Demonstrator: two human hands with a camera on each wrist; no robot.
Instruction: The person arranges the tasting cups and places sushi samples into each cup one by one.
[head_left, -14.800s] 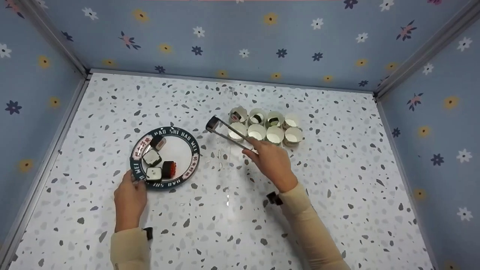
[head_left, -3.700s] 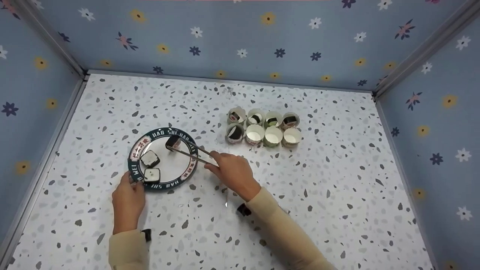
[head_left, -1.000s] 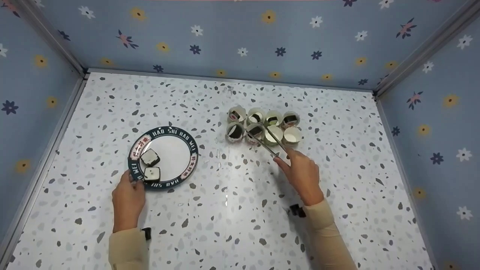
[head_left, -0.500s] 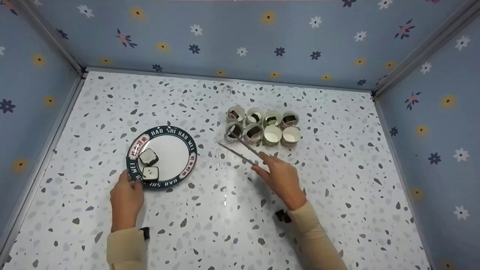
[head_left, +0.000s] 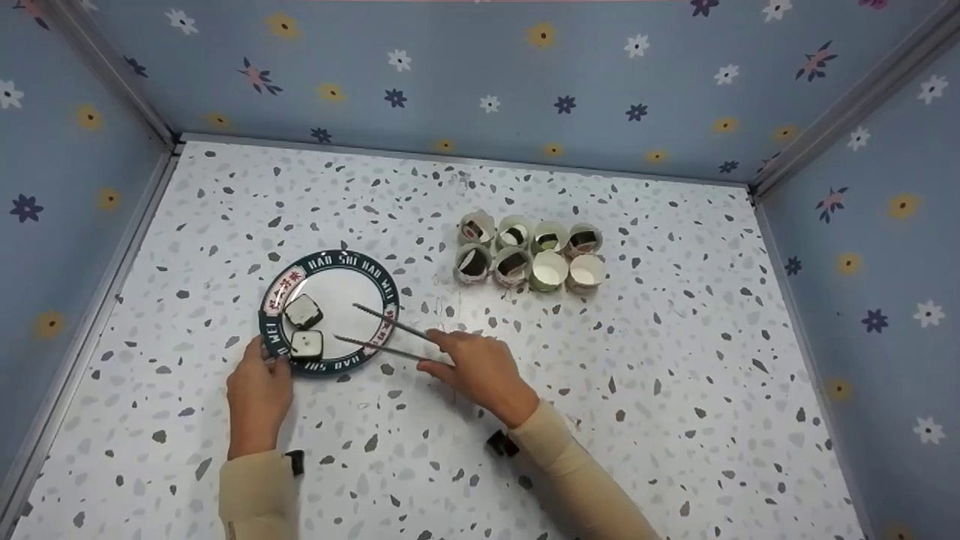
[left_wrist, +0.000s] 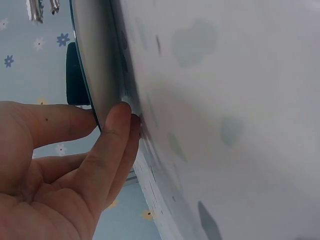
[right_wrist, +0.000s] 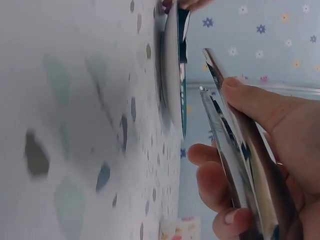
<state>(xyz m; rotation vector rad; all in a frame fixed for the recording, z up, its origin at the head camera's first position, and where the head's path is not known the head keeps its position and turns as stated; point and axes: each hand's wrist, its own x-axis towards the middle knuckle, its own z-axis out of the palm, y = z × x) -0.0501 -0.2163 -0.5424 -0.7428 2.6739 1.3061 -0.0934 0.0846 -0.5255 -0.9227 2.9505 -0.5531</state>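
My left hand [head_left: 259,397] pinches the near-left rim of a round plate [head_left: 349,285] with a dark green lettered border; in the left wrist view the thumb lies over the plate's edge and fingers lie beneath. Two sushi pieces [head_left: 303,311], white-topped with black sides, sit on the plate's left part. My right hand [head_left: 484,375] grips metal tongs [head_left: 401,325]. Their tips stand spread over the plate's middle, right of the sushi, with nothing between them. The right wrist view shows the thumb on one arm of the tongs [right_wrist: 255,165] and fingers curled round the other.
Two rows of small paper cups [head_left: 550,274] stand right of the plate, toward the back. Several hold a sushi piece; the two front-right cups show bare white insides. Blue flowered walls [head_left: 480,75] enclose the speckled table [head_left: 675,337] at the back and sides.
Sushi pieces have gone from the plate into cups, most recently one into the front row. The right hand has swung the tongs left from the cups to the plate. The left hand stays put.
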